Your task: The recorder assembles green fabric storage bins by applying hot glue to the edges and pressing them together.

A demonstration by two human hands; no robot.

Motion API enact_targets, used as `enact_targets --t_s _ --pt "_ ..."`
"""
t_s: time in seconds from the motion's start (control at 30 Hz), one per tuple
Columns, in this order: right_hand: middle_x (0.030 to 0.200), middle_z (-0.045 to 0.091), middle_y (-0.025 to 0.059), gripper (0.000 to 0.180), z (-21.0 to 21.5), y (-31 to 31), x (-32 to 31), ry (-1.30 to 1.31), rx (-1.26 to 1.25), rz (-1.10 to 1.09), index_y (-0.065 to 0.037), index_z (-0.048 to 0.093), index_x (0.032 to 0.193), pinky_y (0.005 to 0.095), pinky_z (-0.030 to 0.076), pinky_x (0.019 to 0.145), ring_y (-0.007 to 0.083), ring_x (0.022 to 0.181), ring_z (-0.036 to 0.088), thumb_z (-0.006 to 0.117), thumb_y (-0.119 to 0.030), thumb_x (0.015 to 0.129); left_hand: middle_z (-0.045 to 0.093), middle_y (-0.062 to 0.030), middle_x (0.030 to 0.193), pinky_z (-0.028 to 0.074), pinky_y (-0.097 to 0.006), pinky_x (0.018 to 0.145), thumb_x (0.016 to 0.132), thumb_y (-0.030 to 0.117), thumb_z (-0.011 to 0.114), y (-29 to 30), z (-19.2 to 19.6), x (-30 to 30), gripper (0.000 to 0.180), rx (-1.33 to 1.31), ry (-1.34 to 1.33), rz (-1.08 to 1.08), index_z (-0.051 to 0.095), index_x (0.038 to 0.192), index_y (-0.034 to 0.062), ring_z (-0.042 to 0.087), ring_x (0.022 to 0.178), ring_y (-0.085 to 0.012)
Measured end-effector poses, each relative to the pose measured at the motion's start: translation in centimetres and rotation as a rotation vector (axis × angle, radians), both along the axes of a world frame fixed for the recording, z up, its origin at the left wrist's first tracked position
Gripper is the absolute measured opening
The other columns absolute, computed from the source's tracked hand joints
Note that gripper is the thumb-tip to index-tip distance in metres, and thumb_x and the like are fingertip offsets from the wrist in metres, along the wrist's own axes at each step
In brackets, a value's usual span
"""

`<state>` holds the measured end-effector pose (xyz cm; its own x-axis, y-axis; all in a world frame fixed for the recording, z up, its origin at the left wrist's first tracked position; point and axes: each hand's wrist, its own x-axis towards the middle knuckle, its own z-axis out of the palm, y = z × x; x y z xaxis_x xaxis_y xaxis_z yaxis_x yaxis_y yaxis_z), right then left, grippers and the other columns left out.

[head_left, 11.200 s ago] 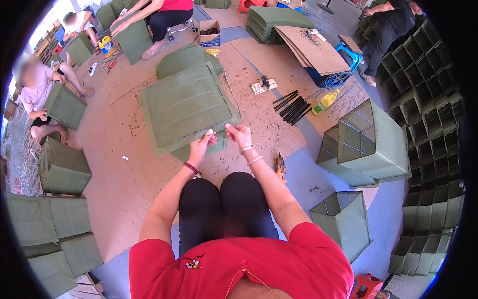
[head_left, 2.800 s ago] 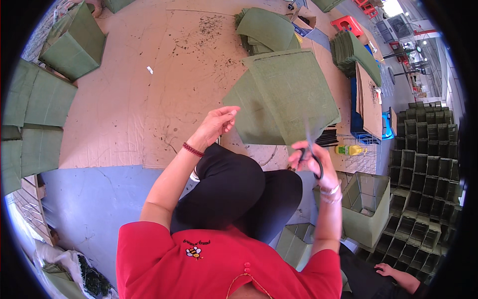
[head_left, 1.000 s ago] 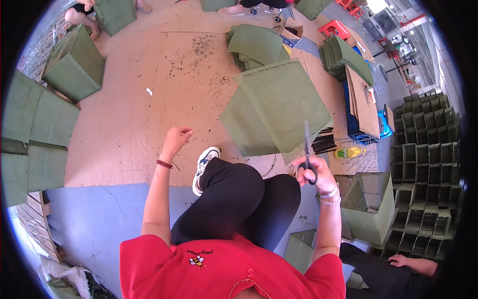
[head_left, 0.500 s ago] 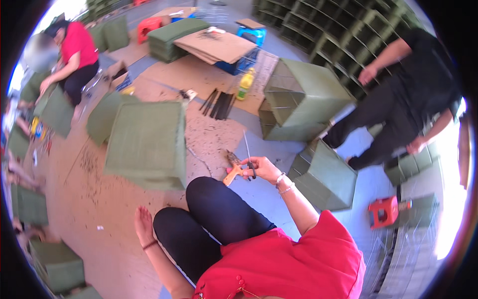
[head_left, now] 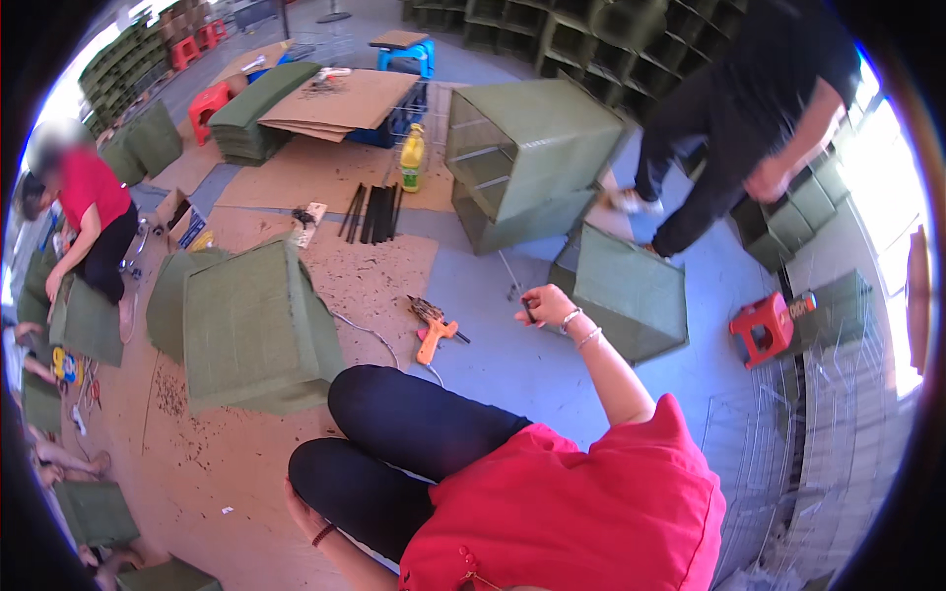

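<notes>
My right hand (head_left: 547, 303) is closed round the dark handle of a tool with a thin metal shaft (head_left: 509, 271); its exact kind is unclear. An orange glue gun (head_left: 434, 339) with a dark, crusted front lies on the floor at the cardboard's edge, left of that hand and apart from it. My left hand (head_left: 304, 504) rests flat along the outer side of my leg, holding nothing visible, its fingers partly hidden. A green fabric-covered box (head_left: 241, 325) stands ahead of my knees. Another green box (head_left: 631, 291) sits just beyond my right hand.
Black sticks (head_left: 374, 214) lie on cardboard beside a yellow bottle (head_left: 412, 158). Stacked green boxes (head_left: 537, 148) stand ahead right, near a person in black (head_left: 729, 118). A person in red (head_left: 94, 202) works at left. A red stool (head_left: 761, 330) and wire frames (head_left: 759, 433) are at right.
The glue gun has left my right hand and lies on the floor. That hand has moved right with the thin tool. My left hand has come against my leg. The person in black has shifted.
</notes>
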<state>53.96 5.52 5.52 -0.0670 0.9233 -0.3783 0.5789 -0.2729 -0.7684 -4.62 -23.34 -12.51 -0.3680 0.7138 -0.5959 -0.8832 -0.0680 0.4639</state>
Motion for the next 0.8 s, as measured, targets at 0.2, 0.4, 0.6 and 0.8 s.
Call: enact_targets --t_s 0.2,0.4,0.6,0.8 --pt "0.065 0.064 0.0106 0.04 -3.5 -2.2 9.7 -0.535 0.16 -0.352 -0.002 0.062 0.082 0.0324 0.051 0.055 0.0209 0.058 0.063 0.081 -0.027 0.057 0.055 -0.0147 0.117 0.044 -0.036 0.092 0.092 0.03 0.041 -2.5 5.5 4.4 0.042 -0.223 0.404 -0.082 0.051 0.117 -0.0027 0.052 0.108 -0.0259" --pt "0.082 0.061 0.0207 0.027 -6.3 -2.2 19.7 -0.844 0.339 -0.74 -0.002 0.052 0.088 0.0427 0.049 0.071 0.0357 0.08 0.061 0.068 -0.015 0.071 0.054 -0.014 0.118 0.043 -0.035 0.093 0.092 0.029 0.043 -1.9 7.4 1.7 0.041 -0.123 0.363 -0.138 0.051 0.117 -0.0025 0.051 0.108 -0.0245" --pt "0.089 0.06 0.0169 0.02 -9.0 -1.0 24.4 -0.969 0.225 -0.797 -0.005 0.05 0.093 0.0406 0.05 0.073 0.0328 0.085 0.06 0.06 -0.014 0.078 0.053 -0.0133 0.12 0.042 -0.034 0.094 0.092 0.028 0.044 -1.8 8.0 -2.0 0.04 -0.03 0.287 -0.118 0.051 0.117 -0.0022 0.051 0.109 -0.0232" --pt "0.093 0.057 0.0148 0.01 -13.0 0.3 24.0 -1.055 0.256 -0.758 -0.005 0.051 0.093 0.0395 0.049 0.076 0.0303 0.088 0.059 0.045 -0.009 0.086 0.052 -0.0105 0.121 0.039 -0.031 0.096 0.091 0.025 0.049 -1.7 10.3 -8.5 0.037 -0.129 0.411 0.106 0.051 0.118 -0.0011 0.05 0.11 -0.0179"
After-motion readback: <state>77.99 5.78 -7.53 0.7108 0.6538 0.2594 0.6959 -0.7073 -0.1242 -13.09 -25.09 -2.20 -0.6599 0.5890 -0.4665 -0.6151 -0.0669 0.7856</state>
